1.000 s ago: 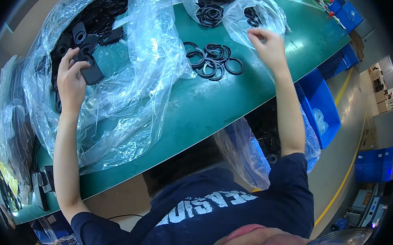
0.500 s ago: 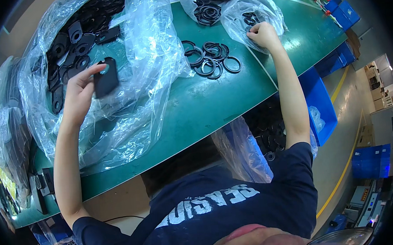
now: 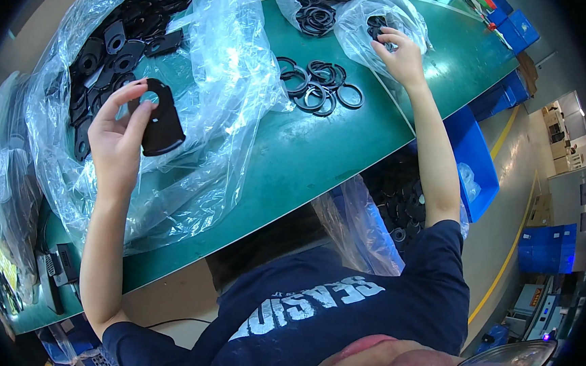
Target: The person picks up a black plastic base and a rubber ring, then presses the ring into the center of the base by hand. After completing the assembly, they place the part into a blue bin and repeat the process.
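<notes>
My left hand [image 3: 116, 137] holds a flat black plastic plate with a round hole [image 3: 159, 121], lifted above a large clear plastic bag [image 3: 224, 72] full of similar black parts [image 3: 110, 49]. My right hand [image 3: 400, 56] reaches into a smaller clear bag [image 3: 384, 23] at the far right of the green table [image 3: 318, 161], its fingers around a small black ring [image 3: 381, 30]. A loose pile of black rings [image 3: 317, 86] lies on the table between my hands.
Another clear bag of black rings [image 3: 315, 8] sits at the far edge. Blue bins [image 3: 472, 164] and a bag of black parts [image 3: 396, 206] stand under the table's right side. More bagged items lie at the left end [image 3: 8, 196].
My left hand has lifted the black plate out of the big bag and drawn it toward me. My right hand has moved further into the small bag.
</notes>
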A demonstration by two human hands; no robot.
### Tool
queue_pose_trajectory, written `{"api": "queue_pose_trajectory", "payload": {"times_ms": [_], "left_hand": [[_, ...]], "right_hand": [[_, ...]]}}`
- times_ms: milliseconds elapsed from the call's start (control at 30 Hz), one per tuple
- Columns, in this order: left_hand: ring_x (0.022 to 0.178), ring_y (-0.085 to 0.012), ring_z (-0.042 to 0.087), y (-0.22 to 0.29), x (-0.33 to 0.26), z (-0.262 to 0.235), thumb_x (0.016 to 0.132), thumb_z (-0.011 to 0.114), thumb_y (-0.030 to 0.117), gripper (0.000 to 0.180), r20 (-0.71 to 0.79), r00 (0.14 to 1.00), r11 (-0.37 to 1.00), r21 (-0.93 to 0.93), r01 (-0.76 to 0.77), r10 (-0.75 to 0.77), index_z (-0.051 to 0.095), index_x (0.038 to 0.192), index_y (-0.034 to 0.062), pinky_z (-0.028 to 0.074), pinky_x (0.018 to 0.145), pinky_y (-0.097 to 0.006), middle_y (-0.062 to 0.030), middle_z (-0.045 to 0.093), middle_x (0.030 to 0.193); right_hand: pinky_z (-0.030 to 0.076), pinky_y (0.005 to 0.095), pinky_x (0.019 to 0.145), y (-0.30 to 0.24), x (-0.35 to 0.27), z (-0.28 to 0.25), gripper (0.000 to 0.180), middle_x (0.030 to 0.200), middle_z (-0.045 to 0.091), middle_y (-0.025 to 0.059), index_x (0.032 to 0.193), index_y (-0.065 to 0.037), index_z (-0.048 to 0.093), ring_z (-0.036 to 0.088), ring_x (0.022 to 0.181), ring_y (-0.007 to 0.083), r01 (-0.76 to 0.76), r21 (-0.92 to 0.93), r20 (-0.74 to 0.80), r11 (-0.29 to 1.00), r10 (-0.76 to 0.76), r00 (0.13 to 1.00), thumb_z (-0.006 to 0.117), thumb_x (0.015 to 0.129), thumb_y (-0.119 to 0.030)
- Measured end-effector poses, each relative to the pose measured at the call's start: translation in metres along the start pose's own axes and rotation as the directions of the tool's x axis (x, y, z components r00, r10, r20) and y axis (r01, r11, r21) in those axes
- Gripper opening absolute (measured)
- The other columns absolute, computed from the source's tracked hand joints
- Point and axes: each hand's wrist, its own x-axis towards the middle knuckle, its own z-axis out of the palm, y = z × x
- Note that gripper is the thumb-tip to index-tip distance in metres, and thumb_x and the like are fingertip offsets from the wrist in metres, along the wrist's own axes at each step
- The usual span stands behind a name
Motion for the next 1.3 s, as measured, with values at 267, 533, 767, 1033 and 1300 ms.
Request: {"api": "queue_pose_trajectory", "payload": {"times_ms": [267, 533, 767, 1033, 1300], "left_hand": [[0.093, -0.0140, 0.059, 0.030, -0.030, 0.034, 0.082, 0.060, 0.001, 0.043, 0.170, 0.917, 0.862, -0.313, 0.398, -0.362, 0.045, 0.123, -0.0024, 0.048, 0.084, -0.027, -0.0112, 0.058, 0.107], [0.094, -0.0161, 0.061, 0.033, -0.059, 0.050, 0.089, 0.054, 0.008, 0.040, 0.388, 0.782, 0.600, -0.503, 0.623, -0.487, 0.042, 0.126, -0.0024, 0.050, 0.083, -0.028, -0.0102, 0.062, 0.106], [0.094, -0.0135, 0.060, 0.036, -0.065, 0.048, 0.089, 0.055, 0.010, 0.038, 0.485, 0.758, 0.583, -0.489, 0.648, -0.436, 0.045, 0.124, -0.0015, 0.049, 0.080, -0.026, -0.0083, 0.063, 0.106], [0.091, -0.0101, 0.059, 0.038, -0.065, 0.053, 0.091, 0.054, 0.009, 0.032, 0.456, 0.786, 0.595, -0.517, 0.616, -0.417, 0.050, 0.118, -0.0061, 0.047, 0.082, -0.023, -0.0089, 0.063, 0.102], [0.085, -0.0054, 0.057, 0.040, -0.071, 0.049, 0.090, 0.055, 0.011, 0.030, 0.610, 0.679, 0.640, -0.338, 0.690, -0.408, 0.053, 0.117, -0.0027, 0.045, 0.072, -0.019, -0.0040, 0.063, 0.099]], "right_hand": [[0.045, 0.0214, 0.058, -0.067, -0.013, -0.006, 0.019, 0.075, 0.064, 0.0051, 0.090, 0.003, 0.066, 0.057, 0.065, 0.0074, -0.306, 0.468, 0.170, 0.829, 0.255, 0.952, 0.061, 0.085, -0.014], [0.044, 0.0203, 0.056, -0.223, -0.054, -0.047, 0.010, 0.073, 0.061, 0.0036, 0.088, 0.004, 0.063, 0.056, 0.062, 0.0069, -0.445, 0.754, 0.543, 0.483, -0.079, 0.836, 0.061, 0.084, -0.005], [0.047, 0.0226, 0.054, -0.244, -0.062, -0.019, 0.009, 0.072, 0.063, 0.0093, 0.081, 0.004, 0.064, 0.059, 0.060, 0.0108, -0.382, 0.691, 0.538, 0.614, -0.084, 0.839, 0.064, 0.079, -0.004], [0.048, 0.0203, 0.059, -0.239, -0.075, -0.013, 0.020, 0.078, 0.065, 0.0062, 0.095, 0.004, 0.063, 0.061, 0.067, 0.0077, -0.487, 0.763, 0.564, 0.425, -0.071, 0.822, 0.067, 0.079, -0.007], [0.046, 0.0193, 0.057, -0.228, -0.091, -0.024, 0.020, 0.073, 0.064, 0.0046, 0.087, 0.004, 0.065, 0.059, 0.065, 0.0061, -0.511, 0.713, 0.626, 0.480, -0.106, 0.773, 0.072, 0.077, -0.011]]}}
